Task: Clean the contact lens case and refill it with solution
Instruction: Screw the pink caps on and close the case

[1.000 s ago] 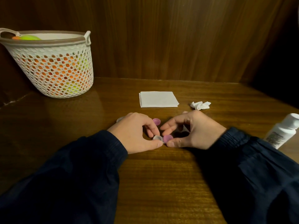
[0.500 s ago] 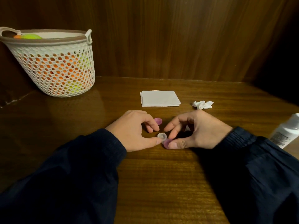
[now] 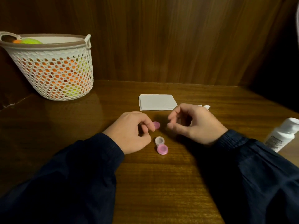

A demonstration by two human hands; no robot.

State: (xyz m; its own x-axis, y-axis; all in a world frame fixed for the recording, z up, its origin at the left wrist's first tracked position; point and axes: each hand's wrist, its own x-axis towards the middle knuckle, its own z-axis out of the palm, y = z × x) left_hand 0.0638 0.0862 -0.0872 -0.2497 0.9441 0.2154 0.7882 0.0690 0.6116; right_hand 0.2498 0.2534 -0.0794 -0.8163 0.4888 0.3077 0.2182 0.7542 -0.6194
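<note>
the contact lens case (image 3: 161, 145) lay on the table (image 3: 161, 183) between your two hands, and it serves as the landmark here. its far well stood open and its near well carried a pink cap. just beyond the case, your left hand (image 3: 131, 131) pinched the loose pink cap (image 3: 156, 125) at its fingertips. beyond and to the right of the case, your right hand (image 3: 192, 123) hovered with fingers loosely curled, holding nothing. the solution bottle (image 3: 281, 136) lay well right of the case, the folded tissue (image 3: 157, 102) further beyond it. i judged one well closed and one left to cap; whether it held solution, i could not tell.
</note>
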